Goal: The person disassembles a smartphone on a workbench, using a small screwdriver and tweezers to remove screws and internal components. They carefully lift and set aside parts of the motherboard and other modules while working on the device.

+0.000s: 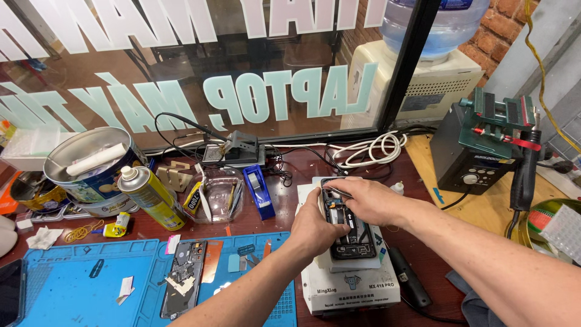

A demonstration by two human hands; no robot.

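An opened smartphone lies face down on a white heating-plate machine, its dark inner parts showing. My left hand grips the phone's left edge and steadies it. My right hand reaches over the phone's top end and holds thin metal tweezers, tips pointing at the upper left of the phone's inside. A second opened phone back lies on the blue work mat to the left, away from both hands.
A yellow spray can, a tin bucket with a paper roll, a clear tool dish, a blue tape dispenser and a soldering stand crowd the back. A black station with a green clamp stands right; a window is behind.
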